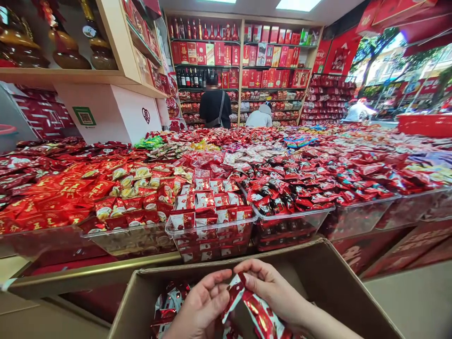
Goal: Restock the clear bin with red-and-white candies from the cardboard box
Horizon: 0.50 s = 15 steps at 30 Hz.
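Observation:
Over the open cardboard box [303, 268], my two hands meet around shiny red and white wrapped packets [263, 316]. My right hand [273, 287] pinches them at the top between thumb and fingers. From the other side, my left hand [208, 301] has its curled fingers and thumb at a packet's left edge. How many packets are between the hands is hard to tell. More packets of similar colours [169, 303] lie inside the box at its left, partly covered by my left hand.
Beyond the box stands a clear bin [212, 229] with neatly stacked red and white packets. To its right, another bin [294, 216] holds red and black packets; gold and red durian packets [141, 197] lie left. Two people [215, 108] are at the back shelves [242, 52].

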Available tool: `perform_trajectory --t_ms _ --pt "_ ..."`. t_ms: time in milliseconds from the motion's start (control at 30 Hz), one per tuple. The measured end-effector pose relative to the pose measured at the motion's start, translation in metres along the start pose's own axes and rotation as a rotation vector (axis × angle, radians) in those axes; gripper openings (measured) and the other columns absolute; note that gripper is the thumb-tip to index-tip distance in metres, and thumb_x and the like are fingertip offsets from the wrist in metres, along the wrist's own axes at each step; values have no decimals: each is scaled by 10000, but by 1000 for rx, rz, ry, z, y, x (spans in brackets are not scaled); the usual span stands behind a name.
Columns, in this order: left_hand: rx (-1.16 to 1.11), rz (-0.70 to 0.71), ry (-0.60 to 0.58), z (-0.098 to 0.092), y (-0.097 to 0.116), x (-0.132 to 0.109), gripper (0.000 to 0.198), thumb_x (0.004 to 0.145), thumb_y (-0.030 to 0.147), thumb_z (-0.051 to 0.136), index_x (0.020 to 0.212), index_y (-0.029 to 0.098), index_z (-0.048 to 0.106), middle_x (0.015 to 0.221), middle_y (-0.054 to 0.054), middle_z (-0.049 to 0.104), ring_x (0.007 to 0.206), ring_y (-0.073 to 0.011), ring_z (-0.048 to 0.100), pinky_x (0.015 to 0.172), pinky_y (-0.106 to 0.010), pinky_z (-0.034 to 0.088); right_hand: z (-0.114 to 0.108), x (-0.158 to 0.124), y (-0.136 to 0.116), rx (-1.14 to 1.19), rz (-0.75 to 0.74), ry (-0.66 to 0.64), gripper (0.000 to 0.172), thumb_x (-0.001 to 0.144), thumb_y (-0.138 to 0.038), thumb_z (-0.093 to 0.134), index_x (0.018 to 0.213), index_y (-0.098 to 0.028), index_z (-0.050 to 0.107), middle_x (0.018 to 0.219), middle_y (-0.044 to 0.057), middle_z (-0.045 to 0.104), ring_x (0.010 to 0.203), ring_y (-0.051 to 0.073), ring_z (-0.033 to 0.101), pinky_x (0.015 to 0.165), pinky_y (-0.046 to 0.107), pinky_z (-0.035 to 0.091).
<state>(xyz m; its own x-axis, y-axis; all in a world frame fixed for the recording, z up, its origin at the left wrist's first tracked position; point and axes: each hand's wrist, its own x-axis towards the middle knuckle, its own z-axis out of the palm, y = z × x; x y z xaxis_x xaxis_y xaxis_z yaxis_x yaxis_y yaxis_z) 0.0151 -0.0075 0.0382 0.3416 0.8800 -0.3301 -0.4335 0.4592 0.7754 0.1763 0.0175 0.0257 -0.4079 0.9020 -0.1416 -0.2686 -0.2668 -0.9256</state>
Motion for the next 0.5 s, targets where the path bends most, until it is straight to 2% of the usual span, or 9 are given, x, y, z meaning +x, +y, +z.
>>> perform_trajectory --t_ms 100,233,300,500 --pt "79 102 98 3 3 0 411 585 211 696 953 165 519 812 -42 638 724 -151 586 703 -274 452 -5 -1 3 62 137 6 272 633 -352 633 728 -111 549 565 -29 517 465 35 411 468 167 305" --pt "251 208 191 5 7 -1 358 637 226 646 954 155 497 822 -47 647 686 -142 577 652 -259 463 -10 -1 4 69 235 -50 303 625 -344 643 798 -112 552 512 -61 458 410 12 344 418 151 235" --pt "306 203 166 4 7 -2 339 651 228 631 954 164 494 843 -41 643 696 -139 574 651 -249 463 -8 -1 3 30 206 -39 279 633 -346 635 766 -116 547 512 -65 439 420 13 323 420 153 222" --pt "393 226 63 -1 1 -2 338 674 221 601 995 215 494 972 -20 596 902 -162 534 786 -243 421 -2 -2 0 -144 66 -12 262 669 -371 587 633 -132 488 521 -59 408 472 37 309 452 176 233"
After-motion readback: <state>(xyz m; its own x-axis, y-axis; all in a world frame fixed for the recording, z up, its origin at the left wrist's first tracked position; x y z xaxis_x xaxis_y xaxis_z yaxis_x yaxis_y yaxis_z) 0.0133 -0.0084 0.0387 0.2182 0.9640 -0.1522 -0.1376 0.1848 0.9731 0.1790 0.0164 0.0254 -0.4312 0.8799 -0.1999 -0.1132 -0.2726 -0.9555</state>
